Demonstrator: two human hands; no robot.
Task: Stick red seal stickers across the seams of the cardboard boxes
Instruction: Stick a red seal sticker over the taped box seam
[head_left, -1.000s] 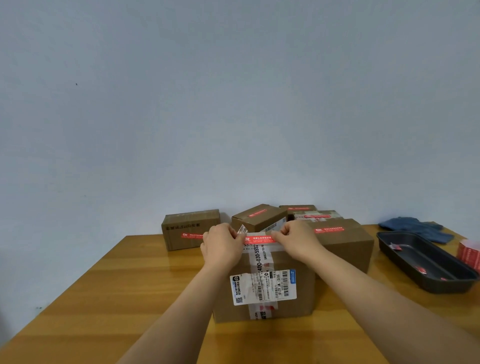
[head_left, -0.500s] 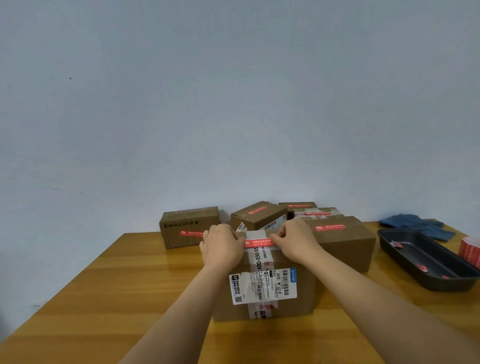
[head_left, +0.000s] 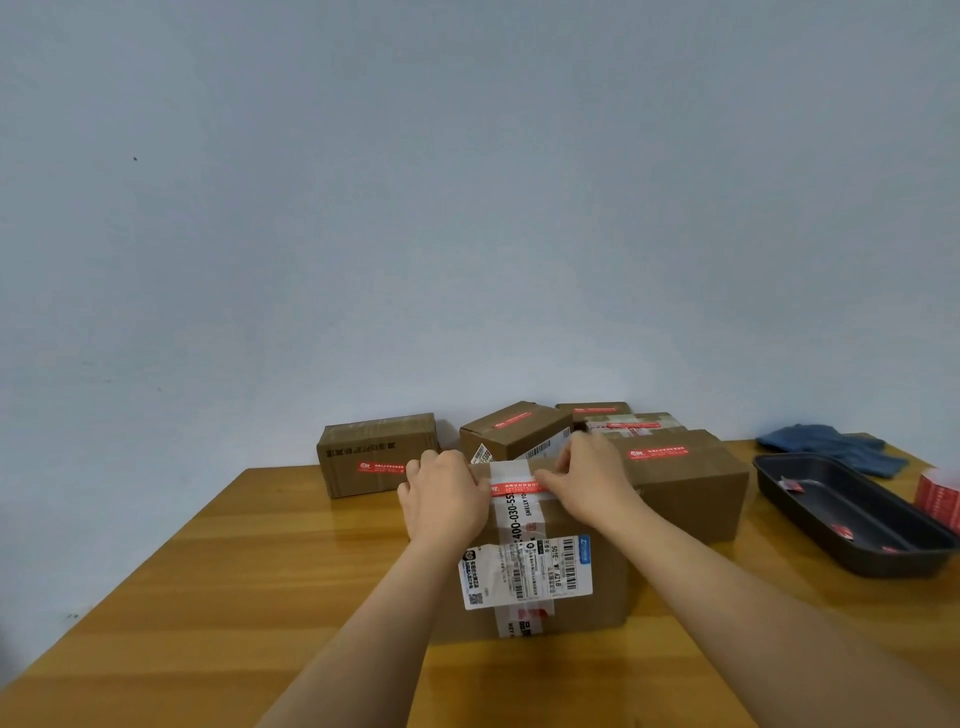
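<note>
My left hand (head_left: 445, 501) and right hand (head_left: 589, 480) press down on the two ends of a red rectangular seal sticker (head_left: 515, 487), which lies across the white printed tape at the top front edge of the nearest brown cardboard box (head_left: 597, 613); fingers bent over the edge, each grip bearing on the sticker rather than closing round it. Behind it on the wooden worktop (head_left: 218, 571) stand other brown cardboard boxes (head_left: 376, 452) already bearing red stickers. At far right lie a black oblong plastic tray (head_left: 852, 514), a blue cloth (head_left: 831, 447) and a red sticker roll (head_left: 941, 499).
</note>
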